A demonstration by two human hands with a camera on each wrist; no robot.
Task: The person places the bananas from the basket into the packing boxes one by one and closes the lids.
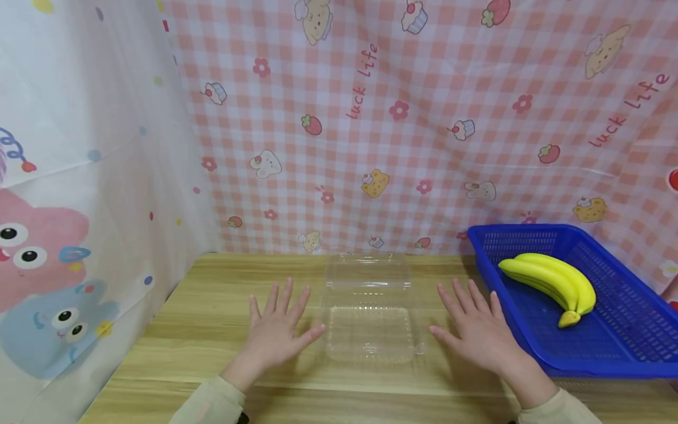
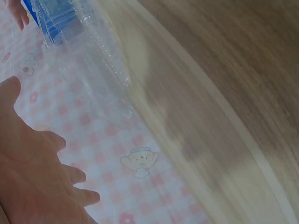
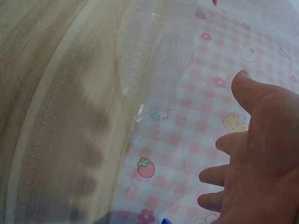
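A left hand (image 1: 274, 337) and a right hand (image 1: 482, 335) are held palm down, fingers spread and nothing grasped, on either side of a clear plastic container (image 1: 369, 321) on a wooden table (image 1: 201, 330), its lid (image 1: 368, 272) folded back toward a printed cloth (image 1: 328, 153). Two yellow bananas (image 1: 551, 281), joined at the stem, are cradled in a blue basket (image 1: 609, 369) beyond the right hand. Whether the container is touched by the left thumb cannot be told. Trouble would most likely be brought on by the container's apparent lightness: the thin shell could be nudged askew by a brush of either thumb, and its rim, nearly lost against the wood grain, could be misjudged. The lid, seemingly unfastened, could be knocked forward over the tray, or the plastic dented if gripped too hard. Were the right hand swung outward, the basket's raised wall could be bumped and the fruit jolted.
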